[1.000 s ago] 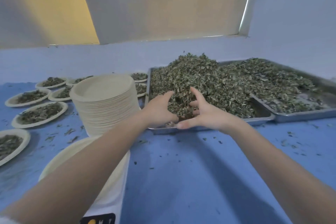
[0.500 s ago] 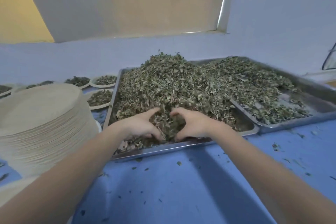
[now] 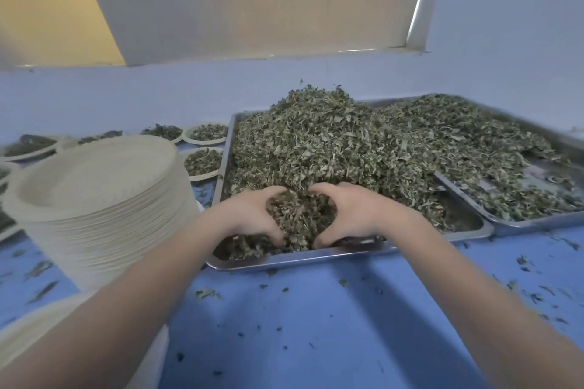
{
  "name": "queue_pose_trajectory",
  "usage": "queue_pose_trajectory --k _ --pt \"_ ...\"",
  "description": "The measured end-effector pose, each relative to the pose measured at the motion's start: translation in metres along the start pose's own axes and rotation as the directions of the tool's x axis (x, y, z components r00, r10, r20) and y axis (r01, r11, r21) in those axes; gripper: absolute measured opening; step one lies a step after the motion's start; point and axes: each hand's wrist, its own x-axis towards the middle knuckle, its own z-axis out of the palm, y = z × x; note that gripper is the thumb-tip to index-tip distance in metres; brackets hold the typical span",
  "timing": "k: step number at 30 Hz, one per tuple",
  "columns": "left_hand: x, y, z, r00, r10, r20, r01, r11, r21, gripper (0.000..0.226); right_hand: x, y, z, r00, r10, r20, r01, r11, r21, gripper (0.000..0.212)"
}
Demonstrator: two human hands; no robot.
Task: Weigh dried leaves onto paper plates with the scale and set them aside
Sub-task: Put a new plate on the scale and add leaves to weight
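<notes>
A big heap of dried leaves fills a steel tray in front of me. My left hand and my right hand curl toward each other at the heap's near edge and cup a clump of leaves between them. A tall stack of empty paper plates stands to the left of the tray. An empty plate lies at the lower left under my left forearm, on a white thing that is mostly hidden. No scale display is visible.
A second steel tray with thinner leaves overlaps the first on the right. Several filled paper plates lie behind and left of the stack. Leaf crumbs scatter over the blue table.
Both hands have closed in from spread fingers to cup a clump of leaves at the tray's near edge. The view has shifted to the right and moved closer.
</notes>
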Motion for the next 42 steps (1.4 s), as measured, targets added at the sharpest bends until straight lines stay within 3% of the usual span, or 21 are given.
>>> queue_pose_trajectory --k 3,8,12,16,19,23,26,30,36,39,42 --pt "-0.008 0.0 -0.002 0.997 -0.075 -0.021 0.077 0.989 0.127 0.112 0.001 -0.007 -0.001 0.997 0.062 0.042 -0.06 0.996 -0.059 0.102" --pt "0.001 0.019 0.017 0.994 -0.082 -0.07 0.087 0.994 0.068 0.101 0.022 -0.034 0.023 1.0 0.007 -0.004 -0.005 0.966 0.257 0.066" --pt "0.001 0.016 0.01 0.981 -0.085 -0.176 0.063 0.99 -0.126 0.103 0.026 -0.032 0.02 0.997 0.05 -0.062 -0.002 0.789 0.614 0.058" --pt "-0.007 0.016 -0.003 0.966 -0.069 -0.251 0.029 0.986 -0.162 0.103 0.026 -0.034 0.009 0.981 0.013 -0.194 0.14 0.645 0.751 0.041" --pt "-0.013 0.018 -0.005 0.953 -0.049 -0.298 0.006 0.989 -0.144 0.089 0.026 -0.042 0.01 0.987 0.0 -0.159 0.136 0.523 0.841 0.039" --pt "-0.016 0.018 0.003 0.934 -0.093 -0.346 -0.017 0.953 -0.302 0.073 0.027 -0.052 0.02 0.995 0.022 -0.098 0.078 0.448 0.89 0.066" --pt "-0.017 0.019 0.003 0.925 -0.115 -0.363 -0.053 0.905 -0.422 0.068 0.029 -0.057 0.016 0.993 0.035 -0.109 0.082 0.455 0.887 0.071" --pt "-0.028 0.024 -0.015 0.896 -0.115 -0.428 -0.151 0.83 -0.538 0.056 0.026 -0.068 -0.006 0.991 0.005 -0.133 0.113 0.496 0.861 0.067" --pt "-0.071 0.032 -0.044 0.855 -0.117 -0.505 -0.23 0.788 -0.571 0.06 -0.004 -0.105 -0.038 0.971 -0.023 -0.238 0.214 0.526 0.823 0.063" --pt "-0.106 0.03 -0.053 0.842 -0.102 -0.53 -0.249 0.798 -0.549 0.053 -0.027 -0.129 -0.043 0.964 -0.042 -0.262 0.245 0.521 0.818 0.065" --pt "-0.147 0.02 -0.058 0.821 -0.088 -0.564 -0.255 0.827 -0.501 0.042 -0.053 -0.16 -0.042 0.961 -0.098 -0.26 0.274 0.496 0.824 0.052"
